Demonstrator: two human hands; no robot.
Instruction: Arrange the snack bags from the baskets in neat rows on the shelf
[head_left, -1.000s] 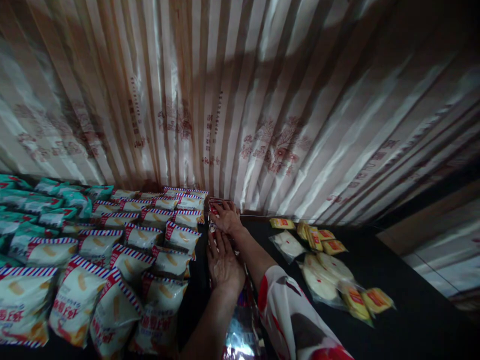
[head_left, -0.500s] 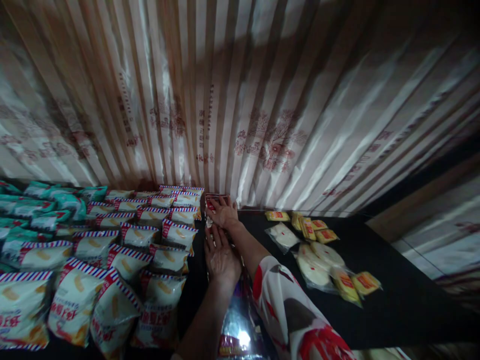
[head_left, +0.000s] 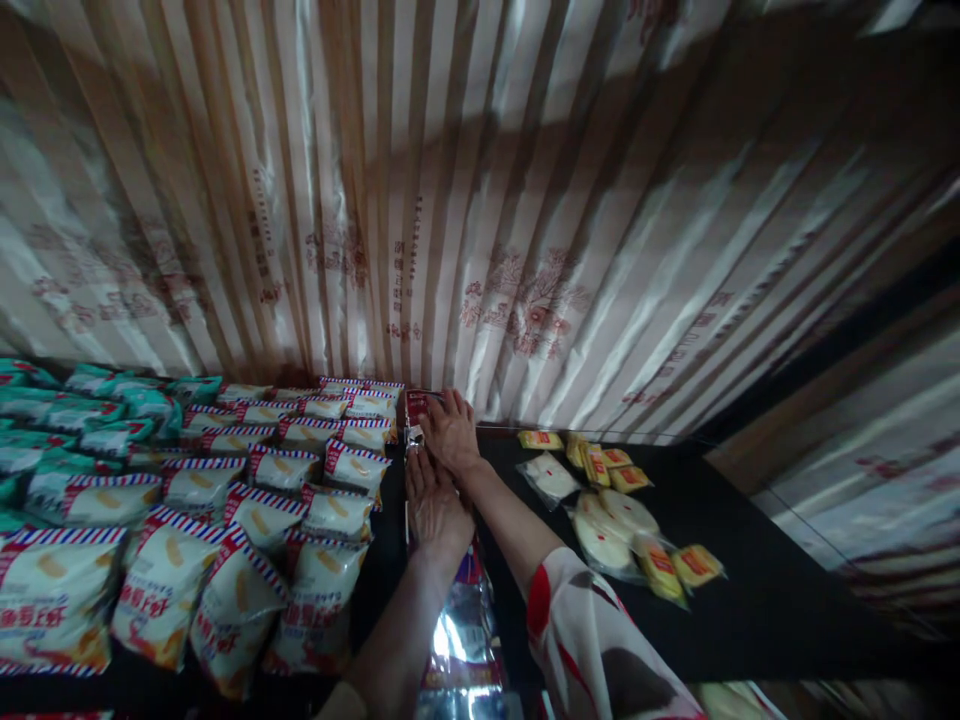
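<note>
Both hands press down on a column of shiny flat packets laid on the black-covered table. My left hand (head_left: 437,515) lies flat with its fingers stretched forward over the middle of the column. Just beyond it, my right hand (head_left: 451,435) rests palm down near the back end, its fingers spread over a dark red packet (head_left: 417,405). Nearer to me, a glossy silver and purple packet (head_left: 463,640) shows between my forearms, with light glaring off it. The parts of the packets under my palms are hidden.
On the left stand rows of white snack bags (head_left: 315,590) with striped tops, and green bags (head_left: 112,435) beyond them. To the right lie round pale flat packs (head_left: 611,530) and small yellow packets (head_left: 660,570) on the black cloth (head_left: 750,630). A pleated printed curtain (head_left: 450,200) hangs behind.
The view has shifted slightly, so the right-hand packs sit further left. My right hand has turned a little on the back packet, and more of the dark red one shows. Both hands stay down.
</note>
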